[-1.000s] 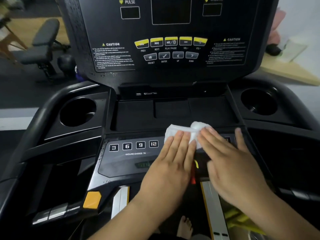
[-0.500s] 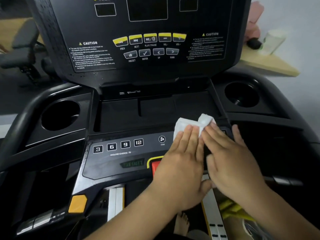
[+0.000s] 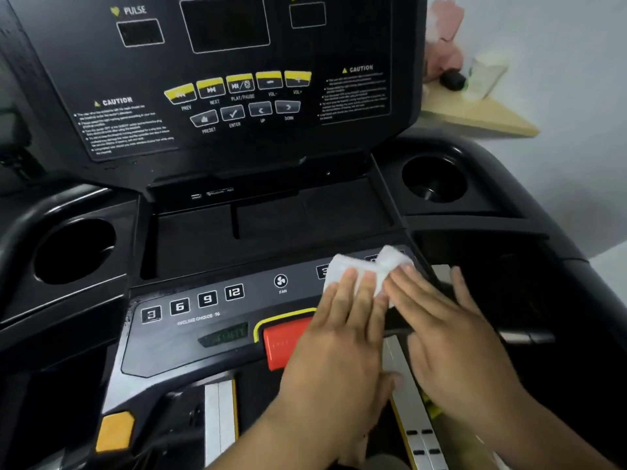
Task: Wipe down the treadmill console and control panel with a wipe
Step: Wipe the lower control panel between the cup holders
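Presses a crumpled white wipe (image 3: 359, 271) onto the right part of the control panel (image 3: 190, 351) with the left hand (image 3: 339, 344), fingers straight and close together, fingertips resting on the wipe's near edge. Lays the right hand (image 3: 451, 334) flat too, fingers extended, tips touching the wipe's right side, thumb spread out toward the right. Grips nothing with either hand; merely pushes down with open fingers. Hides part of another row of keys (image 3: 322, 271) under the wipe, leaving one digit peeking out at its left edge.

Left of the hands, on the same panel: a fan button (image 3: 281, 281), a row of number buttons (image 3: 193, 303) marked 3, 6, 9 and 12 above the words INCLINE CHOICE %, a dim green display (image 3: 224, 337), and a red stop button (image 3: 285, 340) framed in yellow, partly covered by the left hand. Behind the panel, a shallow tray (image 3: 271, 228), flanked by a left cup holder (image 3: 74, 252) and a right cup holder (image 3: 434, 179). Above the tray, tilted back, the upright console (image 3: 237, 144) with yellow media keys, dark screens, PULSE lettering and two CAUTION labels, untouched by hands or wipe. Past the console on the right, a wooden shelf (image 3: 492, 120) holding a small pale bottle (image 3: 487, 74), blurred.
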### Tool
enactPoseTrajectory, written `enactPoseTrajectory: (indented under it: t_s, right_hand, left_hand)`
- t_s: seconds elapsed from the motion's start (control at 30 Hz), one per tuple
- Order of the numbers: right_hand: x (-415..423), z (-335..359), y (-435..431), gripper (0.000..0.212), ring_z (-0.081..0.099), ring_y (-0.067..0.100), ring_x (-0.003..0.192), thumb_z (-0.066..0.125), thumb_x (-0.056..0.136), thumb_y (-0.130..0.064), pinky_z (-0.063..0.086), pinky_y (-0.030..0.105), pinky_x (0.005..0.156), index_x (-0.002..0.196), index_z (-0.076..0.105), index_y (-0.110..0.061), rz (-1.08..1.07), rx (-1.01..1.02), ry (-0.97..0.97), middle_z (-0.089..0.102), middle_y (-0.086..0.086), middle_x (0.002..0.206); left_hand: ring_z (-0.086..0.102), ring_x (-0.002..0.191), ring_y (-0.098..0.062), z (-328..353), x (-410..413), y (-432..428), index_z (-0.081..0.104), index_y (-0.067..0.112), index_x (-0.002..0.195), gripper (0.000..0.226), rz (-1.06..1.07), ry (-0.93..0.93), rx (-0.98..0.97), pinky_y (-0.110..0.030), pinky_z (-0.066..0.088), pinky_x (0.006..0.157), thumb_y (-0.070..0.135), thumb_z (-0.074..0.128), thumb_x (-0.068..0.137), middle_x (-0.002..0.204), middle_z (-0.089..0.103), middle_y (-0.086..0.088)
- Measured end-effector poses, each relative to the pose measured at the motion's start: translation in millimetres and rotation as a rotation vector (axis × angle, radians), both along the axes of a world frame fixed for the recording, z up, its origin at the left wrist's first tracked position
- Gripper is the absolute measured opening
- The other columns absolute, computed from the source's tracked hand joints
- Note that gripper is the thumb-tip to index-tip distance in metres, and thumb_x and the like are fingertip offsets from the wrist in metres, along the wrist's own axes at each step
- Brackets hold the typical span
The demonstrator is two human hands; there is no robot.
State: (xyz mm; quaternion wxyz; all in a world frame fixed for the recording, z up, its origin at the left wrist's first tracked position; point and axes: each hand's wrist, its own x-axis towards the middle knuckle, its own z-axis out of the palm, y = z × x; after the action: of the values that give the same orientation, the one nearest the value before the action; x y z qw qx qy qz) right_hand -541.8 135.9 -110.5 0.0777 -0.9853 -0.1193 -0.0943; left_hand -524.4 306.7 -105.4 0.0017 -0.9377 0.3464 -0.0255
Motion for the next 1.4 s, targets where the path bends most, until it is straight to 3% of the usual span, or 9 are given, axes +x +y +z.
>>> enactPoseTrajectory:
  t_s: [0.2,0.4,0.5,0.7,0.87,0.97,1.1,1.23,1.4]
  right_hand:
    - [15.5,10.6,-14.1,0.058,0.043,0.009,0.134,0.032,0.081,-0.019,0.027,0.065,0.110,0.131,0.060,-0.010,-0.042,0.004,0.003,0.056,0.003,0.140]
    - [-0.2,-1.1,5.3,0.063,0.034,0.016,0.142,0.033,0.080,-0.018,0.022,0.052,0.115,0.140,0.050,-0.009,-0.005,0.019,0.019,0.045,0.004,0.149]
    - [-16.1,1.4,-10.8,0.063,0.035,0.011,0.140,0.035,0.078,-0.016,0.022,0.055,0.113,0.137,0.055,-0.011,0.044,0.037,0.016,0.048,0.001,0.147]
    - [30.3,7.6,1.8,0.061,0.042,0.018,0.135,0.030,0.081,-0.021,0.030,0.058,0.108,0.135,0.054,-0.005,-0.080,-0.031,0.008,0.052,0.009,0.143]
    - [10.2,22.3,-10.2,0.051,0.056,0.013,0.123,0.034,0.084,-0.022,0.033,0.054,0.107,0.122,0.067,-0.012,-0.059,0.027,-0.021,0.065,0.003,0.129]
    - [20.7,21.1,3.0,0.051,0.039,0.009,0.138,0.029,0.096,-0.028,0.027,0.048,0.114,0.138,0.052,-0.014,-0.022,0.066,0.037,0.050,0.001,0.145]
    - [27.1,12.8,23.7,0.069,0.028,0.011,0.144,0.005,0.102,-0.052,0.014,0.053,0.119,0.145,0.045,-0.014,-0.040,0.022,0.094,0.040,0.001,0.152]
    - [31.0,12.8,71.2,0.074,0.032,0.020,0.144,0.004,0.102,-0.052,0.013,0.053,0.115,0.141,0.049,-0.008,0.060,0.050,0.073,0.042,0.009,0.151]
    - [28.5,9.1,77.4,0.067,0.025,0.011,0.146,0.011,0.102,-0.056,0.009,0.057,0.115,0.145,0.045,-0.018,0.111,0.074,0.073,0.037,-0.001,0.155]
  left_hand:
    - [0.027,0.145,-0.038,2.7,11.4,4.8,0.040,0.006,0.148,0.088,-0.014,-0.061,0.024,-0.049,0.031,0.116,0.065,0.050,0.083,0.154,0.037,-0.016]
    - [0.034,0.141,-0.043,8.2,6.9,7.9,0.048,0.006,0.143,0.089,0.019,0.010,-0.023,-0.052,0.040,0.109,0.067,0.059,0.079,0.149,0.046,-0.014]
    - [0.034,0.141,-0.041,4.6,0.3,19.9,0.050,0.010,0.142,0.088,-0.001,-0.001,0.026,-0.050,0.041,0.108,0.068,0.054,0.077,0.150,0.046,-0.011]
    - [-0.004,0.149,-0.041,12.9,32.8,-5.9,0.009,0.010,0.156,0.091,-0.017,-0.011,0.107,-0.049,0.007,0.122,0.067,0.040,0.092,0.164,0.007,-0.013]
    - [0.026,0.146,-0.039,6.7,11.5,10.8,0.041,0.010,0.148,0.092,-0.018,0.036,0.065,-0.050,0.035,0.113,0.071,0.051,0.080,0.155,0.037,-0.014]
    - [0.038,0.140,-0.038,7.4,13.5,6.7,0.052,0.011,0.141,0.084,-0.023,-0.015,-0.002,-0.047,0.039,0.110,0.070,0.049,0.081,0.148,0.048,-0.013]
    - [0.041,0.139,-0.031,12.0,14.0,20.2,0.052,0.011,0.141,0.076,0.026,0.023,-0.078,-0.041,0.041,0.110,0.064,0.042,0.087,0.148,0.048,-0.011]
    - [0.046,0.136,-0.029,9.9,6.3,60.4,0.054,0.009,0.140,0.068,0.097,0.024,-0.136,-0.041,0.045,0.106,0.052,0.043,0.089,0.147,0.049,-0.012]
    - [0.049,0.132,-0.035,8.6,2.4,80.4,0.056,0.007,0.137,0.080,0.115,-0.024,-0.068,-0.044,0.044,0.098,0.066,0.043,0.084,0.144,0.051,-0.015]
